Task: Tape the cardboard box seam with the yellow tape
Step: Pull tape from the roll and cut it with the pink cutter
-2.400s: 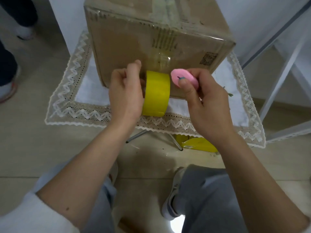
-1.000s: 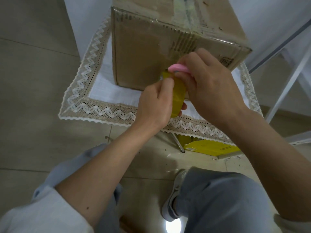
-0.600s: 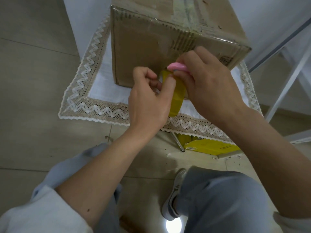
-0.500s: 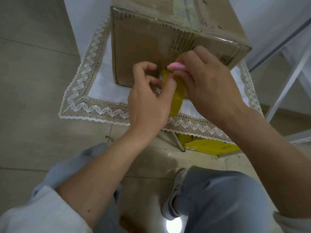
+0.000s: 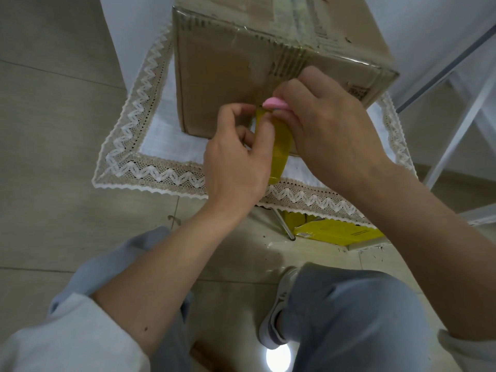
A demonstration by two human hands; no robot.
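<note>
A brown cardboard box [image 5: 228, 76] stands on a small table covered with a lace-edged white cloth [image 5: 150, 146]. Old clear tape runs over its top seam and down the near face. In front of that face my left hand [image 5: 236, 159] holds the yellow tape roll [image 5: 279, 149], thumb on the tape's upper part, fingers curled behind it. My right hand [image 5: 324, 132] pinches a small pink cutter [image 5: 275, 103] at the top edge of the yellow tape, close against the box. The roll is mostly hidden between my hands.
A yellow flat package [image 5: 335, 232] lies on the tiled floor under the table, next to a metal table leg [image 5: 281, 224]. A white metal frame [image 5: 456, 108] stands at the right. My grey-trousered legs and a shoe [image 5: 279, 312] are below.
Over 2.4 s both hands carried the roll and pink cutter up against the box's near face. In the last half second my left fingers curled a little; otherwise hardly anything moved.
</note>
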